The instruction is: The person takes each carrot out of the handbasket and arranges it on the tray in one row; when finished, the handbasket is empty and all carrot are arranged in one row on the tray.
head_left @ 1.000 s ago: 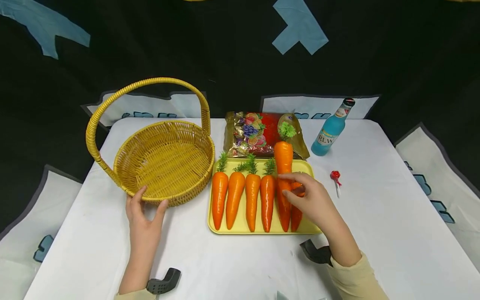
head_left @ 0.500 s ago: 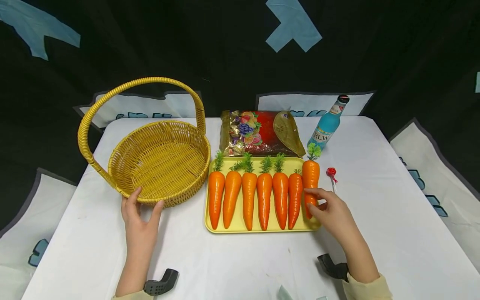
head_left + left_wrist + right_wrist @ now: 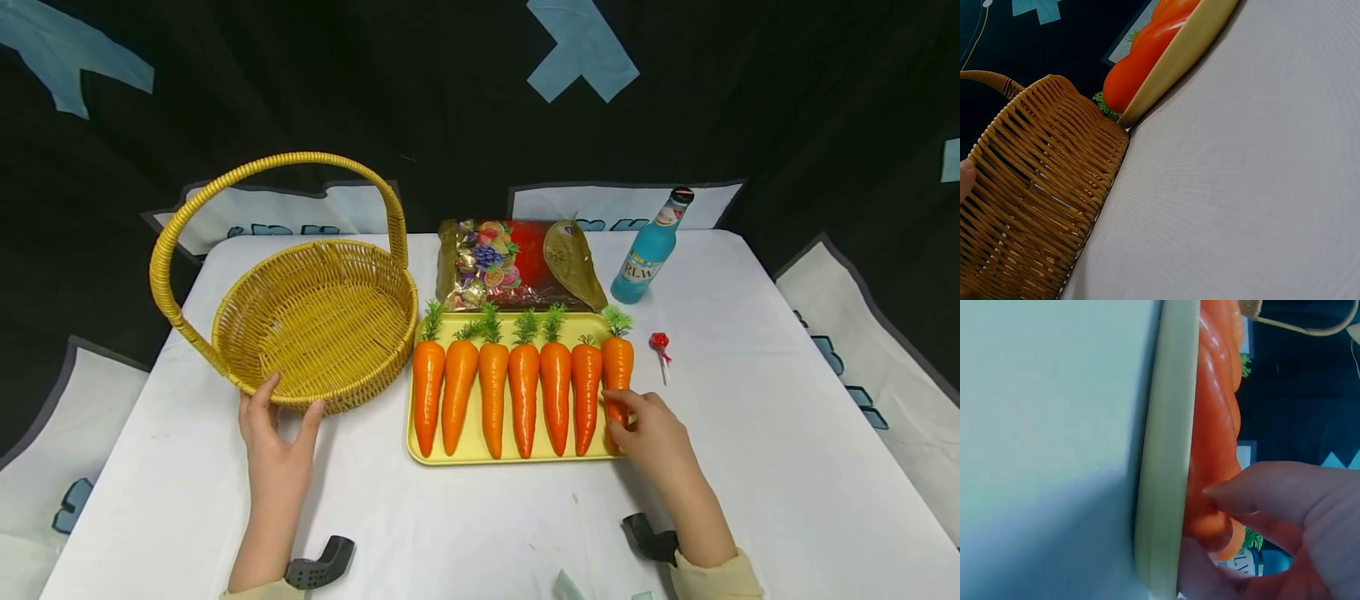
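My left hand (image 3: 277, 450) rests against the near rim of a yellow wicker basket (image 3: 382, 367), thumb and fingers spread apart. In the left wrist view a fingertip (image 3: 966, 178) touches the basket's woven side (image 3: 1041, 187). On a yellow tray (image 3: 517, 459) several orange carrots (image 3: 492, 400) with green tops lie in a row. My right hand (image 3: 663, 437) pinches the rightmost carrot (image 3: 618, 362) near its lower end, at the tray's right edge. The right wrist view shows the thumb on that carrot (image 3: 1210, 528); the other fingers are partly hidden.
Behind the tray lies a gold and red candy bag (image 3: 517, 262). A blue bottle (image 3: 645, 258) stands at the back right, with a red lollipop (image 3: 660, 343) in front of it. The basket's tall handle (image 3: 285, 160) arches over it.
My right hand has carried the carrot from above the row to the right and lowered it onto the tray's right end. The left hand stays at the basket's rim.
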Tool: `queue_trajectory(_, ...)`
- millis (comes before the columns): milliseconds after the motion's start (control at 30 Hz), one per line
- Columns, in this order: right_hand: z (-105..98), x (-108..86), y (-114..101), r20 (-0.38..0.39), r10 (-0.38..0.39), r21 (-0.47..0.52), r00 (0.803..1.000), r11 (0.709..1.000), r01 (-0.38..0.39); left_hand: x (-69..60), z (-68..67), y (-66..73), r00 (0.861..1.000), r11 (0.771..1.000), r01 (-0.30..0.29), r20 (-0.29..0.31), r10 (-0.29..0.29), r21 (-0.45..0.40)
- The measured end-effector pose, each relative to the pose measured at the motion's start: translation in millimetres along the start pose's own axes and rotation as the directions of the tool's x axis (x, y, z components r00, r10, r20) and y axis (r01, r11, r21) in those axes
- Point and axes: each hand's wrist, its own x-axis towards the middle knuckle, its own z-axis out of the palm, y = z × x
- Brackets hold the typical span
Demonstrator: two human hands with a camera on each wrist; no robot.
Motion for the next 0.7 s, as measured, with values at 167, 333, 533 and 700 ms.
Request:
queue_trajectory(167, 2.8, 1.1, -4.8, -0.012, -0.004, -0.066, 1.000, 0.998, 0.003, 0.3, 1.1, -1.1, 1.000, 1.000, 0.006, 0.000, -0.006, 0.002)
queue_trajectory(333, 3.6, -1.5, -4.6, -0.023, -0.020, -0.102, 1.000, 0.995, 0.018, -0.6, 1.9, -2.5, 1.000, 1.000, 0.025, 0.001, -0.025, 0.014)
queue_trajectory(533, -1.7, -6.0, -4.8, -0.081, -0.037, -0.092, 0.996, 0.995, 0.030, 0.8, 3.1, -4.4, 1.000, 1.000, 0.006, 0.002, -0.006, 0.005)
queue_trajectory(700, -8.6, -1.9, -8.9, -0.218, -0.120, -0.059, 0.969, 0.992, 0.110, 2.8, 2.1, -2.3, 1.000, 0.999, 0.026, 0.009, -0.026, 0.019)
